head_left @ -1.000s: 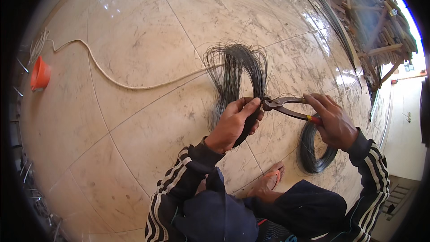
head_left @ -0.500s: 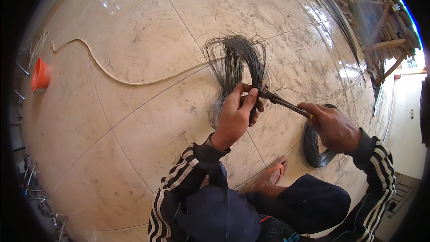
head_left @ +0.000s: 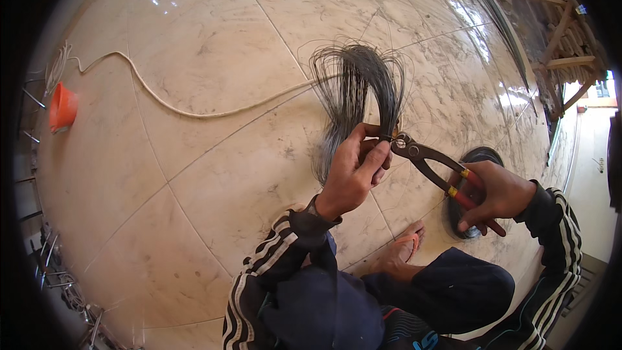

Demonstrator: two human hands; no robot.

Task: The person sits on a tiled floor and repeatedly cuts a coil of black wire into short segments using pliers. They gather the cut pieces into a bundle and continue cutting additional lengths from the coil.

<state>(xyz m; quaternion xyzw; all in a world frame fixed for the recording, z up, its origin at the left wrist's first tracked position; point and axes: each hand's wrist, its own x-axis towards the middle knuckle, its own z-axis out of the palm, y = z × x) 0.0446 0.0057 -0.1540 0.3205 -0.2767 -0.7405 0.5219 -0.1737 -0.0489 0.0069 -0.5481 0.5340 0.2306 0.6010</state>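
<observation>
My left hand [head_left: 356, 172] is closed around a bundle of thin dark wire [head_left: 363, 68], which loops up and over beyond my fingers and fans out loosely. In my right hand [head_left: 495, 194] are end-cutting pincers [head_left: 424, 153] with red and yellow handle grips, their handles spread. The rounded jaws touch or lie right beside the wire at my left fingertips; the exact contact is too small to tell. Behind my right hand a coil of dark wire [head_left: 483, 155] lies on the floor, partly hidden by that hand.
A pale cord [head_left: 194, 115] winds across the tiled floor [head_left: 214, 39] toward an orange bucket [head_left: 63, 109] at the far left. Long dark rods [head_left: 502, 23] and stacked wood [head_left: 567, 39] lie at the upper right. My sandalled foot [head_left: 402, 249] is below the wire.
The pincers have turned so their face shows, and their handles now appear spread. My right hand has rolled and its fingers have loosened. The left hand still grips the wire.
</observation>
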